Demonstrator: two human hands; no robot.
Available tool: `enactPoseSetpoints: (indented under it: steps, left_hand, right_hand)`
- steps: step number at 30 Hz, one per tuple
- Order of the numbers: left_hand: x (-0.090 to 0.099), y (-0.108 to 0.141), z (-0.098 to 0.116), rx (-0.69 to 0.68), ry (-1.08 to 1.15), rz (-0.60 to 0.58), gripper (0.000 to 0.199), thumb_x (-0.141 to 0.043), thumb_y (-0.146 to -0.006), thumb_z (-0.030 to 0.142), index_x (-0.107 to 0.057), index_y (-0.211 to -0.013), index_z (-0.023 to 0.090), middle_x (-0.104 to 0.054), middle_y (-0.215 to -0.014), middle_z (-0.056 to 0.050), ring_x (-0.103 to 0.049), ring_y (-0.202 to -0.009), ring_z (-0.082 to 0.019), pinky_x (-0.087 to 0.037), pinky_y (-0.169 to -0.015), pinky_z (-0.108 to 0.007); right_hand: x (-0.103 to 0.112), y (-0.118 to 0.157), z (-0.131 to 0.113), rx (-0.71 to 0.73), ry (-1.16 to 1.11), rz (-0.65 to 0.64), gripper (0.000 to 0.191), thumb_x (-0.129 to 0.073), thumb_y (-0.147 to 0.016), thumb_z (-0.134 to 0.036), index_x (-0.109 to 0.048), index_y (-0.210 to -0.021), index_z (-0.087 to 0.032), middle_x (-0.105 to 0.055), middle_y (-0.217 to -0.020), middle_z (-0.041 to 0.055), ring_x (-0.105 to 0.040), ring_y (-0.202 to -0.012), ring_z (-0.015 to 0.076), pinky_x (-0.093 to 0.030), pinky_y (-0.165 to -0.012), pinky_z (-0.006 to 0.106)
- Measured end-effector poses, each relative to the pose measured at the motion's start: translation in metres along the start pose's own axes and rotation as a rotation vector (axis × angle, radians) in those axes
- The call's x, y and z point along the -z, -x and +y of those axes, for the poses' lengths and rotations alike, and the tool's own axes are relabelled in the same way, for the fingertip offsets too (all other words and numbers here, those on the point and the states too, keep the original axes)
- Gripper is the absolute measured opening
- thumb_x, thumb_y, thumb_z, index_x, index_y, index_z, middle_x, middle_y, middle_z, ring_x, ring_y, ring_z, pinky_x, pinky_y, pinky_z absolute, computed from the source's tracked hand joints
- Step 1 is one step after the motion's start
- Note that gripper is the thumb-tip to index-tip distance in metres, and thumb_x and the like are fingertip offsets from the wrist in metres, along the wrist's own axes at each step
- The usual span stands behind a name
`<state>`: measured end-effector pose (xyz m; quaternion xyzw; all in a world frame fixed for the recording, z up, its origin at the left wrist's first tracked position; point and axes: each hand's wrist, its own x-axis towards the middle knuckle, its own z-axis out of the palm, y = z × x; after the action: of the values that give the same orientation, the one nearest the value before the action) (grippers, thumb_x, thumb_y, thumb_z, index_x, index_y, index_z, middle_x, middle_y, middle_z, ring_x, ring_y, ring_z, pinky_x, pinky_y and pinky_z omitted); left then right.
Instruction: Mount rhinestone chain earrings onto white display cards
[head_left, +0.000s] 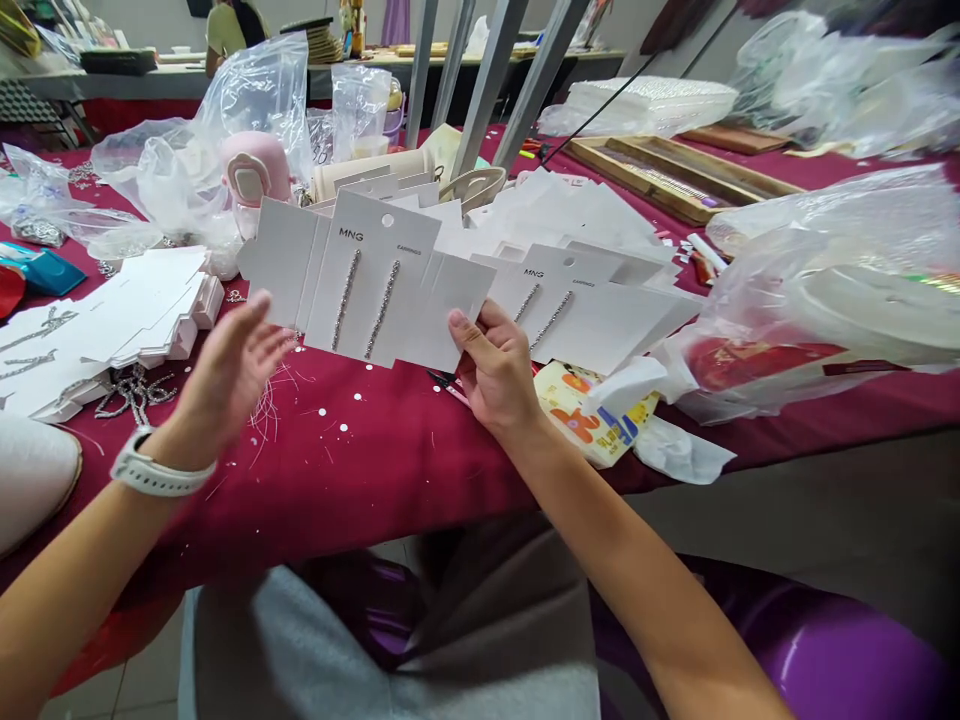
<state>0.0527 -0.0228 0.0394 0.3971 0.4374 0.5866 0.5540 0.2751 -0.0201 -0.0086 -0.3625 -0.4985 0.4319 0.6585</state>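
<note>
My right hand grips the right flap of a white earring card, thumb in front and fingers behind. The card is unfolded, printed MNG, and carries two sparkling strand earrings. Just off the card's left flap, my left hand has its fingers apart and holds nothing; a white band circles that wrist. Behind and right of my right hand rests another MNG earring card with two strands, on a pile of white cards. Left of my left hand lie a stack of white cards and silver chain bows.
A tissue pack lies at the table's near edge beside plastic bags. A pink-lidded bottle and clear bags stand behind the cards. Metal bars rise at the back, near a wooden tray. A person is far behind.
</note>
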Motion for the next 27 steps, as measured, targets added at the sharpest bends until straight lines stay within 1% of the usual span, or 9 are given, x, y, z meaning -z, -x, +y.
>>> enactPoseSetpoints:
  steps: [3, 5, 10, 15, 17, 21, 23, 25, 27]
  left_hand:
    - [-0.013, 0.014, -0.022, 0.26, 0.208, -0.175, 0.026, -0.076, -0.063, 0.035, -0.056, -0.07, 0.018, -0.063, -0.087, -0.003, -0.061, -0.097, -0.019, -0.048, -0.093, -0.037]
    - [-0.022, 0.025, -0.03, 0.313, 0.244, -0.223, 0.027, -0.078, -0.061, 0.031, -0.056, -0.06, 0.016, -0.062, -0.072, 0.001, -0.064, -0.085, -0.015, -0.049, -0.094, -0.035]
    - [-0.028, 0.035, -0.034, 0.304, 0.119, -0.124, 0.027, -0.077, -0.063, 0.029, -0.06, -0.051, 0.012, -0.058, -0.055, 0.002, -0.062, -0.064, -0.008, -0.055, -0.085, -0.026]
    - [-0.023, 0.034, -0.041, 0.333, 0.117, -0.12, 0.025, -0.077, -0.063, 0.029, -0.065, -0.052, 0.011, -0.063, -0.06, 0.0, -0.065, -0.072, -0.01, -0.056, -0.083, -0.024]
    - [-0.022, 0.035, -0.045, 0.336, 0.132, -0.094, 0.021, -0.079, -0.061, 0.028, -0.067, -0.055, 0.012, -0.063, -0.06, 0.001, -0.064, -0.069, -0.009, -0.056, -0.08, -0.022]
    - [-0.022, 0.037, -0.051, 0.327, 0.124, -0.074, 0.019, -0.08, -0.059, 0.029, -0.068, -0.056, 0.013, -0.062, -0.06, 0.002, -0.061, -0.064, -0.006, -0.056, -0.076, -0.02]
    - [-0.023, 0.039, -0.051, 0.322, 0.095, -0.09, 0.019, -0.08, -0.06, 0.029, -0.068, -0.056, 0.014, -0.062, -0.059, 0.002, -0.061, -0.064, -0.007, -0.056, -0.075, -0.022]
    - [-0.022, 0.04, -0.051, 0.301, 0.069, -0.131, 0.015, -0.078, -0.062, 0.028, -0.07, -0.062, 0.016, -0.065, -0.062, 0.002, -0.063, -0.067, -0.009, -0.056, -0.076, -0.024]
    - [-0.022, 0.042, -0.051, 0.274, 0.042, -0.191, 0.012, -0.076, -0.066, 0.027, -0.072, -0.073, 0.018, -0.069, -0.069, 0.0, -0.066, -0.077, -0.012, -0.056, -0.078, -0.026]
  right_hand:
    - [-0.005, 0.006, -0.001, 0.002, -0.014, 0.018, 0.029, -0.064, -0.073, -0.044, -0.058, -0.096, -0.026, -0.067, -0.096, -0.0003, -0.062, -0.094, 0.0152, -0.051, -0.087, 0.032]
    - [-0.009, 0.011, -0.001, 0.007, -0.015, -0.018, 0.026, -0.062, -0.077, -0.04, -0.059, -0.098, -0.026, -0.067, -0.098, -0.0004, -0.062, -0.094, 0.0147, -0.051, -0.086, 0.032]
    - [-0.016, 0.022, 0.002, 0.013, 0.021, -0.09, 0.024, -0.058, -0.081, -0.037, -0.058, -0.103, -0.027, -0.066, -0.102, -0.0007, -0.062, -0.096, 0.0146, -0.052, -0.085, 0.032]
    - [-0.014, 0.022, 0.003, 0.041, 0.173, -0.083, 0.025, -0.054, -0.083, -0.039, -0.056, -0.104, -0.026, -0.064, -0.102, 0.0015, -0.061, -0.094, 0.0159, -0.053, -0.08, 0.032]
    - [-0.012, 0.02, 0.002, 0.149, 0.264, 0.004, 0.026, -0.054, -0.083, -0.036, -0.051, -0.107, -0.027, -0.06, -0.103, 0.0028, -0.06, -0.09, 0.0153, -0.053, -0.075, 0.031]
    - [-0.007, 0.021, -0.003, 0.628, 0.628, 0.277, 0.024, -0.058, -0.08, -0.027, -0.048, -0.101, -0.028, -0.052, -0.096, 0.0025, -0.055, -0.084, 0.0155, -0.048, -0.072, 0.033]
    - [-0.009, 0.025, -0.005, 0.782, 0.867, 0.191, 0.015, -0.057, -0.081, -0.024, -0.05, -0.093, -0.028, -0.055, -0.087, 0.0002, -0.053, -0.083, 0.016, -0.043, -0.077, 0.034]
    - [-0.014, 0.029, -0.004, 0.83, 1.061, 0.037, 0.011, -0.058, -0.081, -0.023, -0.051, -0.088, -0.028, -0.059, -0.081, -0.0018, -0.053, -0.085, 0.0168, -0.038, -0.078, 0.034]
    - [-0.019, 0.033, -0.001, 0.848, 1.159, -0.035, 0.009, -0.061, -0.08, -0.024, -0.053, -0.085, -0.028, -0.061, -0.081, -0.0027, -0.05, -0.089, 0.018, -0.034, -0.078, 0.034]
